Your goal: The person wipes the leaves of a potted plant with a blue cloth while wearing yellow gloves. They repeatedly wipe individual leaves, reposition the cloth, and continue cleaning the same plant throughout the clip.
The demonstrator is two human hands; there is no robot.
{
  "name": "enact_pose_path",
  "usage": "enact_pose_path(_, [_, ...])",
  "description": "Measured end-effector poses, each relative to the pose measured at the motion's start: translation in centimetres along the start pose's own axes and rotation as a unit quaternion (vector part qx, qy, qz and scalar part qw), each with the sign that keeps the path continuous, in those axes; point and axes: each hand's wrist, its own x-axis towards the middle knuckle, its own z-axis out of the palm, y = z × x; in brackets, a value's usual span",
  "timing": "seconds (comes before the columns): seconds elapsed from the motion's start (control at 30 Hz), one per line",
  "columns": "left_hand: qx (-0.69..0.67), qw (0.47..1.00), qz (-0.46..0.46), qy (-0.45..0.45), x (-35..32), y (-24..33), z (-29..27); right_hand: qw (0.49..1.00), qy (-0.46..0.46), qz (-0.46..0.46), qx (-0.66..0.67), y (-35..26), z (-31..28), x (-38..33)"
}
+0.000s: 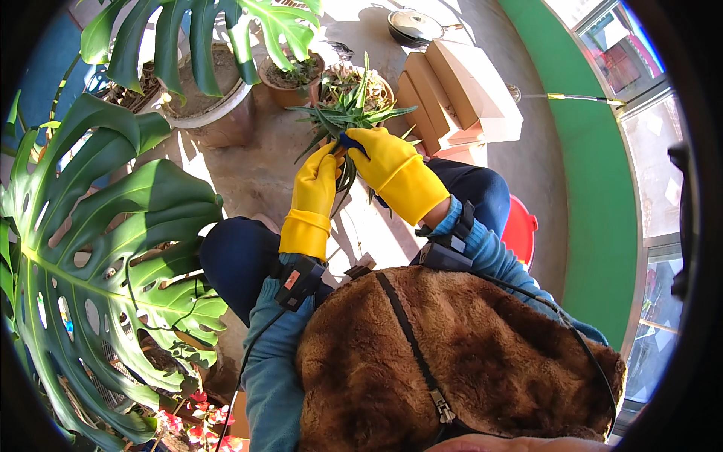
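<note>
Both my hands wear yellow rubber gloves and meet at a spiky green aloe-like plant [350, 114] in front of my knees. My right hand [395, 169] is closed on a small dark blue piece [351, 143], perhaps cloth; its exact kind is unclear. Beside it, touching or nearly so, my left hand [315, 188] has its fingers pinched together among the leaves. What lies between those left fingertips is hidden. Long narrow leaves hang below the hands. Behind the plant stands a round pot [389, 94] of soil and small growth.
Large monstera leaves [98, 248] crowd the left side. A big pot [218, 124] and a smaller terracotta pot [286, 96] stand ahead. Cardboard boxes [459, 98] are at right, with a lidded pan [416, 26] beyond. A red bucket [521, 230] sits by my right knee.
</note>
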Motion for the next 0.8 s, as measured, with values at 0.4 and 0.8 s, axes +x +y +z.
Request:
enact_pose_path(0.4, [0.049,0.998,0.025,-0.008,0.0,0.0,0.0,0.988,-0.025,0.029,0.148,0.0,-0.8,-0.6])
enact_pose_path(0.8, [0.082,0.996,0.038,-0.005,-0.4,0.3,0.1,0.994,-0.019,-0.01,0.107,-0.9,-1.0,-0.9])
